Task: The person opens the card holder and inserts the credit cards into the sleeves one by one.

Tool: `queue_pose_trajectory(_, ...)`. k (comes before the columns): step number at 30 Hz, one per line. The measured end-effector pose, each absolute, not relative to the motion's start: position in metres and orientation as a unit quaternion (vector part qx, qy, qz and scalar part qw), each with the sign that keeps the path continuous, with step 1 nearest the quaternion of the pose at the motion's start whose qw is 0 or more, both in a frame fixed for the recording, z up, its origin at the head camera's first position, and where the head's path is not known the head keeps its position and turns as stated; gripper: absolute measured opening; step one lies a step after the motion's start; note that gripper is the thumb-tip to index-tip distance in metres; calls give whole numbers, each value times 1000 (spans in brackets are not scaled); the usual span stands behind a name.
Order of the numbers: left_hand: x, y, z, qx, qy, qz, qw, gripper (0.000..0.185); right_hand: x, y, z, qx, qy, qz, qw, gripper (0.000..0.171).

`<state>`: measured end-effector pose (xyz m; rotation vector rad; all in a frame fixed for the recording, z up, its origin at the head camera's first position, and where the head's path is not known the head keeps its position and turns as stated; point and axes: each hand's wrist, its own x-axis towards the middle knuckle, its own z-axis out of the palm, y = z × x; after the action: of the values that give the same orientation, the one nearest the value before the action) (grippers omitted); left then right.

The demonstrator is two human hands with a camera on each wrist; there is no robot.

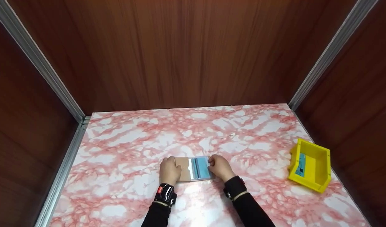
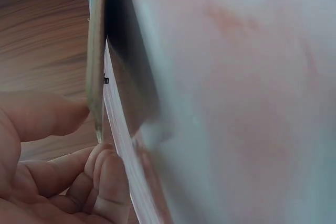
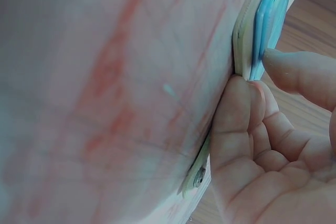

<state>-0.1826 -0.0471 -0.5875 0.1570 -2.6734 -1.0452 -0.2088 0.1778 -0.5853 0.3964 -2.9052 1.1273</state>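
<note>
both hands pinch a flat brown cardboard sleeve with a clear window over light blue cards (image 1: 193,169), which lies on the pink-and-white marbled tabletop (image 1: 243,132): the left hand (image 1: 169,170) at its left edge, thumb against curled fingers, the right hand (image 1: 220,167) at its right edge. if either pinch slackens, the blue cards could slip out, since both grips sit only at the edges. a yellow plastic bin (image 1: 311,165) sits well apart.
</note>
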Motion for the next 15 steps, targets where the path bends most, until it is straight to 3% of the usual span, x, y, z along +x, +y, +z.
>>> queue_pose_trajectory(7,-183,-49,-587,51,-920,-378,90,25,-209,178,-585,129,-927,352,2,17)
queue_pose_trajectory(15,-184,-49,-591,60,-913,-395,80,22,-209,179,-585,127,-930,346,0,16)
